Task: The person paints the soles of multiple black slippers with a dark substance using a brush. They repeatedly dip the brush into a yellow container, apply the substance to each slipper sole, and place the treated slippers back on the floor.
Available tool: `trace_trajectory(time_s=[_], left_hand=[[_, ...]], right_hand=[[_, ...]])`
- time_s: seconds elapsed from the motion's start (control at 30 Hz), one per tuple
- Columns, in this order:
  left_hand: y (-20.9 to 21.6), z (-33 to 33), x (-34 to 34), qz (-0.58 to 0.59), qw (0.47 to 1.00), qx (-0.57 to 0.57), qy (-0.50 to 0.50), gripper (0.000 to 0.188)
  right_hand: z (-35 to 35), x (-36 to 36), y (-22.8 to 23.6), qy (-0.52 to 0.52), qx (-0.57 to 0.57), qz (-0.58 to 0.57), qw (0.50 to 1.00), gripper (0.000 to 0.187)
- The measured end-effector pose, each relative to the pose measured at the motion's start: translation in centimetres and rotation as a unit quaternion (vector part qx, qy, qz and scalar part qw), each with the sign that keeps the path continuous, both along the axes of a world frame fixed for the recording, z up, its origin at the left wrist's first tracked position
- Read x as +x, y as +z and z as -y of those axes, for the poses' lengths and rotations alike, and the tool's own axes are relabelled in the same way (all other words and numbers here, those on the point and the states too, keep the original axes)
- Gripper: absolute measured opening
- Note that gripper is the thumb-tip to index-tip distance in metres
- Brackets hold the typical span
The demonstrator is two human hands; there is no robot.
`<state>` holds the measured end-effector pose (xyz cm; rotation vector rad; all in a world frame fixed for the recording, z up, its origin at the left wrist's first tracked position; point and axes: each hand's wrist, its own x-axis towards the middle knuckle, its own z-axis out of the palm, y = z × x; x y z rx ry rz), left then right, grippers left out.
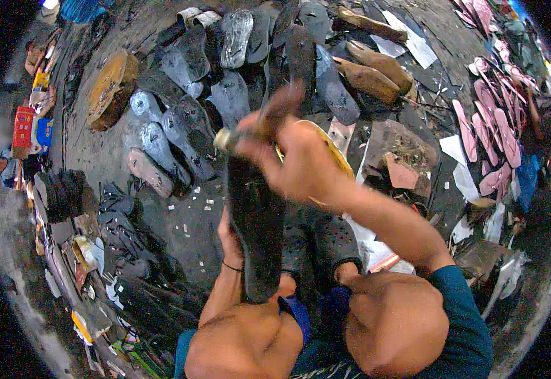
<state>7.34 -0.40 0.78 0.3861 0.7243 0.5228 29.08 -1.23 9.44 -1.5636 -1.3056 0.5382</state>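
A long black shoe sole [255,234] stands nearly upright in front of me, its lower end by my left knee. My left hand [230,243] is closed on its left edge, with most fingers hidden behind it. Over the sole's upper end, my right hand [304,158] grips a short tool [226,140] with a pale, rounded end. Motion smears this hand and the tool, so I cannot make out the tool's kind. Behind the right hand shows a curved yellow edge [327,146] of something partly hidden.
Black sandals and soles [234,38], some with whitish tops, lie beyond my hands. Wooden shoe lasts [370,79] are at the far right, near pink sandals [487,123]. A wooden block [112,88] sits at the far left. Scraps litter the floor around my black clogs [337,243].
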Motion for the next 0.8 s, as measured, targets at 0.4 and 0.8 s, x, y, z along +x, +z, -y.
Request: trace_trajectory(time_s=[0.4,0.8], left_hand=[[-0.8,-2.8,-3.2,0.011,0.983,0.062,0.171,0.063],[-1.4,4.9,-11.1,-0.058,0.987,-0.079,0.128,0.059]], right_hand=[[2.2,-2.1,-2.9,0.080,0.021,-0.086,0.993,0.019],[6.6,4.4,-12.0,-0.099,-0.214,0.202,0.951,0.028]])
